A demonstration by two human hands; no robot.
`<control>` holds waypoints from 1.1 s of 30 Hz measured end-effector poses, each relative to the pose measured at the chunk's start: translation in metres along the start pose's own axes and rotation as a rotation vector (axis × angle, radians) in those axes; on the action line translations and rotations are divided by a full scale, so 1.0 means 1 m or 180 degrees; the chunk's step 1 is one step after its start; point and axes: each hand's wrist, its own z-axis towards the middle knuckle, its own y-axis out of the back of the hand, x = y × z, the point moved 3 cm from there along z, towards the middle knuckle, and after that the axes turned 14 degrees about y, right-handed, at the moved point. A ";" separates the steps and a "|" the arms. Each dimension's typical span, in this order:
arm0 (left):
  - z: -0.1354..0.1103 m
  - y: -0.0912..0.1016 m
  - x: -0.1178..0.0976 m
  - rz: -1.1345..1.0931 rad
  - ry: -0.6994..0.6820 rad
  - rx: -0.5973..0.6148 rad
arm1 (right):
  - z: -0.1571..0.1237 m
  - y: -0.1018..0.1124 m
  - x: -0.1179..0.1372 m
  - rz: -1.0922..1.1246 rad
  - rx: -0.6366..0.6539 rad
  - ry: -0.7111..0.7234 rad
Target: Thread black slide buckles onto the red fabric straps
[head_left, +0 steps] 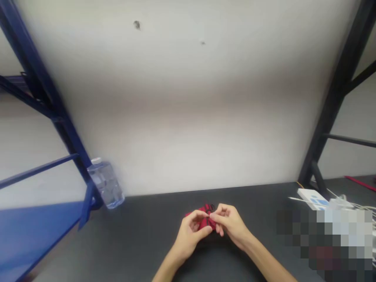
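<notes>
A small dark red bundle (205, 223) with black parts, perhaps folded fabric or strap, lies on the dark grey tabletop (141, 235) between my hands. My left hand (192, 230) grips it from the left, thumb along the near side and index finger over the top. From the right, my right hand (230, 221) pinches at the bundle's upper middle with thumb and forefinger, the other fingers curled. The fingertips of both hands nearly meet there. My fingers cover much of the bundle, so its exact kind cannot be made out.
A clear plastic bottle with a white cap (106, 184) stands at the back left by a blue metal frame (63, 113). A black post (331, 102) rises at right. Near it lie a white box (313, 198) and pale cables. A pale wall closes the back.
</notes>
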 end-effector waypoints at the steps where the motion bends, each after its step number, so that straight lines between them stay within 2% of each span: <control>1: 0.000 -0.001 0.000 -0.0021 -0.0012 0.0003 | -0.001 -0.001 -0.001 -0.0055 -0.0008 0.0013; 6: -0.001 -0.007 0.004 -0.0171 0.0034 0.0207 | -0.003 -0.004 -0.006 -0.0231 -0.0151 0.0073; 10: -0.002 -0.009 0.005 -0.0011 0.0173 0.0265 | -0.004 -0.005 -0.007 -0.0291 -0.0243 0.0074; 16: -0.003 -0.007 -0.001 0.0105 0.0077 0.0003 | -0.003 -0.003 -0.005 -0.0294 -0.0260 0.0049; 22: -0.002 -0.007 0.002 0.0007 -0.0034 -0.0040 | -0.004 -0.002 -0.006 -0.0208 -0.0186 0.0085; 28: 0.000 0.001 0.000 0.0058 -0.0112 -0.0262 | -0.004 -0.003 -0.001 0.0234 0.0124 0.0060; 33: -0.001 0.002 -0.004 0.0252 -0.0079 -0.0294 | -0.002 -0.001 -0.004 0.0370 -0.0136 -0.0038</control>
